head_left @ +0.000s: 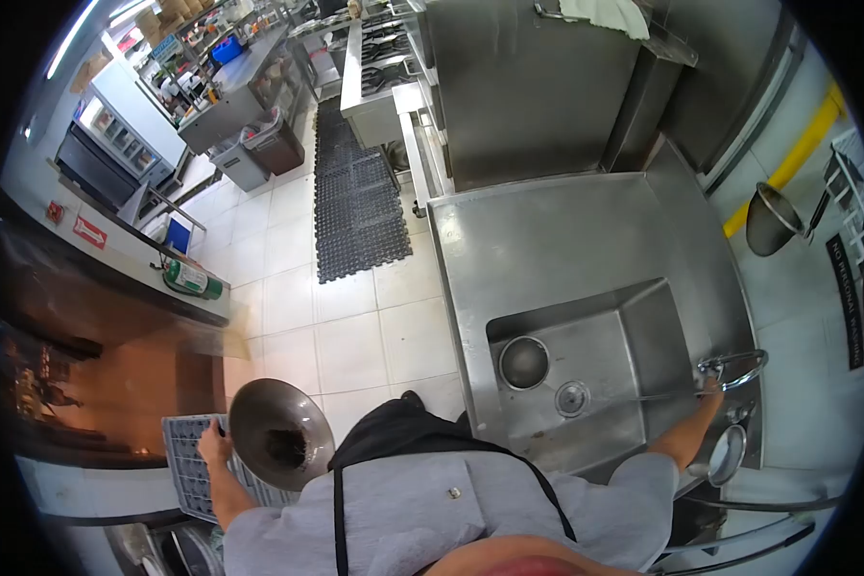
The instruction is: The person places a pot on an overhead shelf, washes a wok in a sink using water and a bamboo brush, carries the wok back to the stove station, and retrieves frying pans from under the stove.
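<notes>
L hand (215,444) grips wok (281,422) at its L edge, nr grey rack (184,470), apron (394,432) btwn wok & sink (605,355); R hand (710,386) on faucet (744,372), can't tell how tight. Round metal bowl (525,363) inside sink nr drain (573,398). Steel surface (547,240) gives wide flat room fwd of sink, & tile floor (344,355) runs fwd from wok to rubber mat (355,197).

Commercial kitchen: steel sink (607,348), burner range (384,46), wok (267,413).

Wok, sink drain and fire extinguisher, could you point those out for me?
Wok (275,422), head view, on its inner surface.
Sink drain (572,398), head view, on its centre.
Fire extinguisher (191,279), head view, on the middle of its body.
</notes>
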Demonstrator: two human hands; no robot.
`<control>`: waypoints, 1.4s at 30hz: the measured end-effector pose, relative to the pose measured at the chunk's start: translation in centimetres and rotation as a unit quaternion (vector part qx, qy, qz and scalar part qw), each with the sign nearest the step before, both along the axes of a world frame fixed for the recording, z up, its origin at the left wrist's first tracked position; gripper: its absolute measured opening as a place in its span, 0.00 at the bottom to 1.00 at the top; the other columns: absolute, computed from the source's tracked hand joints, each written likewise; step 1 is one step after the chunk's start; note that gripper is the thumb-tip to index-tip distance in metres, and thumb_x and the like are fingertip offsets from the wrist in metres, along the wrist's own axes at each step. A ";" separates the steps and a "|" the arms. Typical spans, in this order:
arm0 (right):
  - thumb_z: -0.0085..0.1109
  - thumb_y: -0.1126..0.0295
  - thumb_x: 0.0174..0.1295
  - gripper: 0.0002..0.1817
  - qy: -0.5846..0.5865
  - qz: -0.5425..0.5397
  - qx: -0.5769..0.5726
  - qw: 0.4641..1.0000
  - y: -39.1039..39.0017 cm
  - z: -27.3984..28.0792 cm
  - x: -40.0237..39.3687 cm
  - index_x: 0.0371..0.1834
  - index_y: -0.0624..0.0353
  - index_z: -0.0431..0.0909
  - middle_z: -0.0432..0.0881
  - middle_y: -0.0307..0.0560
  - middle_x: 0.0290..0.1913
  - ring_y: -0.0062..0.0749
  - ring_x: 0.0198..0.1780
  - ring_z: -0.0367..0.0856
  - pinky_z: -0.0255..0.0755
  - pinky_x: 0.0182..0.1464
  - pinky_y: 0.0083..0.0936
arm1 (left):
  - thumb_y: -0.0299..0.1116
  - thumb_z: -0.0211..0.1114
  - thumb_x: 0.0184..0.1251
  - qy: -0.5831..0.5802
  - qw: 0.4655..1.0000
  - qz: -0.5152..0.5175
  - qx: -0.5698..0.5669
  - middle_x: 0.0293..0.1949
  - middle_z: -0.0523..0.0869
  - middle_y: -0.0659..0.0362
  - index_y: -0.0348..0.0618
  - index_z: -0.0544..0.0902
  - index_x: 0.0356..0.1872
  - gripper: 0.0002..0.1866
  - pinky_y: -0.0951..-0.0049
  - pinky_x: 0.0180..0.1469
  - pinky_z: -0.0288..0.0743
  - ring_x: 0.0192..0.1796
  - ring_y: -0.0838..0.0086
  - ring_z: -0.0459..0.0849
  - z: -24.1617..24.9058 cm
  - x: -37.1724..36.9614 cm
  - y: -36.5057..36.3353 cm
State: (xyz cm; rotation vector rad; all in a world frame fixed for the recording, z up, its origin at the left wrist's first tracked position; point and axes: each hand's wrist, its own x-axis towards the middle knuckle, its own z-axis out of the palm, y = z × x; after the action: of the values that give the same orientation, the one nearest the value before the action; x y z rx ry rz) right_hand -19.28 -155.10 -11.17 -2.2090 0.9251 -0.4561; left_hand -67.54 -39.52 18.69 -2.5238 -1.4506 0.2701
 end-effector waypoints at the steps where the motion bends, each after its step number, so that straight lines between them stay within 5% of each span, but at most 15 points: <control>1: 0.55 0.60 0.60 0.13 -0.007 0.005 -0.009 1.000 -0.7 1.5 0.1 0.25 0.57 0.72 0.68 0.40 0.17 0.28 0.19 0.70 0.63 0.19 0.31 | 0.40 0.65 0.56 -0.008 1.000 -0.010 0.001 0.39 0.83 0.48 0.51 0.75 0.48 0.18 0.50 0.45 0.75 0.44 0.50 0.82 -0.5 -0.3 0.5; 4: 0.52 0.59 0.61 0.14 -0.122 0.213 -0.206 0.947 -0.2 6.0 0.1 0.23 0.55 0.72 0.66 0.39 0.15 0.26 0.15 0.64 0.56 0.15 0.26 | 0.39 0.66 0.56 -0.017 1.000 -0.013 -0.011 0.39 0.83 0.49 0.51 0.75 0.47 0.18 0.51 0.45 0.75 0.44 0.50 0.82 -1.5 -0.4 1.3; 6: 0.53 0.58 0.60 0.13 -0.132 0.129 0.311 0.932 4.3 12.0 -0.2 0.23 0.54 0.72 0.68 0.39 0.17 0.25 0.16 0.64 0.59 0.17 0.24 | 0.37 0.66 0.55 -0.028 0.999 -0.015 -0.012 0.38 0.83 0.49 0.51 0.74 0.45 0.17 0.52 0.44 0.75 0.43 0.50 0.81 -1.6 0.7 1.2; 9: 0.54 0.54 0.60 0.14 -0.118 0.182 0.283 0.934 3.1 10.2 -0.6 0.28 0.52 0.73 0.71 0.38 0.22 0.23 0.18 0.64 0.61 0.19 0.23 | 0.37 0.66 0.55 -0.026 0.999 -0.032 -0.033 0.37 0.83 0.49 0.51 0.73 0.44 0.17 0.52 0.43 0.75 0.43 0.49 0.82 -1.5 3.1 2.4; 12: 0.54 0.53 0.62 0.13 -0.206 -0.034 0.355 0.911 14.7 15.5 -3.5 0.33 0.50 0.73 0.74 0.37 0.26 0.22 0.21 0.69 0.64 0.20 0.21 | 0.37 0.65 0.54 -0.040 0.998 -0.047 -0.032 0.36 0.83 0.49 0.50 0.73 0.42 0.15 0.51 0.42 0.76 0.42 0.50 0.82 -3.3 6.0 5.1; 16: 0.53 0.60 0.63 0.09 -0.114 0.002 0.471 0.875 19.6 13.3 -7.7 0.41 0.48 0.76 0.80 0.37 0.29 0.23 0.23 0.75 0.68 0.22 0.21 | 0.38 0.66 0.54 -0.052 0.995 -0.077 -0.047 0.36 0.83 0.48 0.49 0.75 0.40 0.14 0.51 0.42 0.76 0.39 0.51 0.83 -4.1 11.7 7.6; 19: 0.50 0.58 0.65 0.13 -0.007 0.197 0.451 0.870 23.6 13.6 -9.5 0.44 0.52 0.78 0.83 0.42 0.33 0.26 0.28 0.80 0.72 0.25 0.23 | 0.39 0.67 0.54 -0.046 0.991 -0.100 -0.070 0.34 0.83 0.49 0.48 0.75 0.40 0.15 0.52 0.40 0.76 0.38 0.51 0.83 -6.3 16.2 11.4; 21: 0.52 0.61 0.62 0.14 0.283 0.167 0.219 0.919 29.0 15.4 -8.9 0.41 0.57 0.81 0.83 0.46 0.30 0.31 0.29 0.81 0.73 0.28 0.28 | 0.39 0.67 0.54 -0.070 0.984 -0.148 -0.073 0.31 0.82 0.50 0.48 0.75 0.40 0.15 0.53 0.38 0.76 0.37 0.53 0.83 -7.8 19.7 13.4; 23: 0.54 0.63 0.59 0.14 0.530 0.109 -0.045 0.840 37.2 18.2 -7.3 0.37 0.62 0.83 0.84 0.51 0.28 0.36 0.29 0.82 0.75 0.31 0.34 | 0.39 0.67 0.54 -0.106 0.974 -0.188 -0.068 0.31 0.81 0.50 0.50 0.75 0.40 0.15 0.53 0.36 0.75 0.35 0.53 0.82 -9.1 23.5 15.3; 26: 0.57 0.63 0.55 0.14 0.338 0.329 -0.113 0.874 53.1 23.3 -1.6 0.29 0.65 0.82 0.82 0.57 0.26 0.45 0.29 0.80 0.72 0.37 0.37 | 0.39 0.67 0.54 -0.126 0.961 -0.237 -0.062 0.32 0.81 0.51 0.51 0.76 0.42 0.15 0.53 0.36 0.75 0.34 0.54 0.82 -10.3 29.9 18.3; 27: 0.55 0.61 0.54 0.16 0.182 0.422 -0.129 0.879 59.8 24.6 0.3 0.25 0.66 0.79 0.77 0.55 0.19 0.31 0.22 0.75 0.68 0.28 0.33 | 0.39 0.66 0.55 -0.131 0.956 -0.253 -0.071 0.33 0.81 0.51 0.52 0.76 0.43 0.15 0.53 0.36 0.75 0.34 0.54 0.82 -10.2 32.0 19.1; 31: 0.56 0.64 0.62 0.13 0.107 0.597 0.143 0.782 84.8 27.9 6.3 0.39 0.64 0.80 0.80 0.42 0.28 0.23 0.31 0.76 0.71 0.35 0.24 | 0.36 0.65 0.54 -0.172 0.915 -0.356 -0.076 0.32 0.80 0.51 0.54 0.77 0.44 0.15 0.54 0.35 0.76 0.34 0.54 0.82 -7.9 42.1 22.2; 33: 0.56 0.65 0.64 0.11 0.071 0.696 0.101 0.708 92.2 22.4 9.5 0.40 0.62 0.81 0.81 0.40 0.29 0.22 0.30 0.78 0.73 0.35 0.21 | 0.35 0.65 0.52 -0.113 0.923 -0.365 -0.051 0.32 0.80 0.52 0.55 0.78 0.42 0.14 0.55 0.35 0.76 0.36 0.55 0.82 -7.1 47.4 23.4; 38: 0.52 0.62 0.68 0.12 0.295 0.584 0.453 0.606 112.1 19.6 16.8 0.41 0.60 0.78 0.78 0.37 0.28 0.21 0.24 0.75 0.68 0.25 0.18 | 0.31 0.62 0.53 -0.222 0.836 -0.502 -0.002 0.36 0.78 0.58 0.56 0.78 0.40 0.12 0.60 0.39 0.72 0.39 0.63 0.79 -3.0 56.9 26.4; 42: 0.49 0.45 0.67 0.28 0.354 0.453 0.648 0.500 126.4 18.6 25.4 0.52 0.62 0.73 0.81 0.48 0.41 0.35 0.40 0.82 0.77 0.41 0.28 | 0.34 0.63 0.50 -0.239 0.795 -0.557 0.007 0.35 0.76 0.59 0.55 0.77 0.35 0.09 0.62 0.38 0.71 0.38 0.64 0.78 -2.1 64.8 29.7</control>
State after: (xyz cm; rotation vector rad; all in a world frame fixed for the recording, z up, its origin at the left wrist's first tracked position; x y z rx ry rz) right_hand 6.11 -28.71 7.39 -0.9572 0.0644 1.3478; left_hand -2.75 -9.79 16.57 -3.0245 0.1828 -0.6075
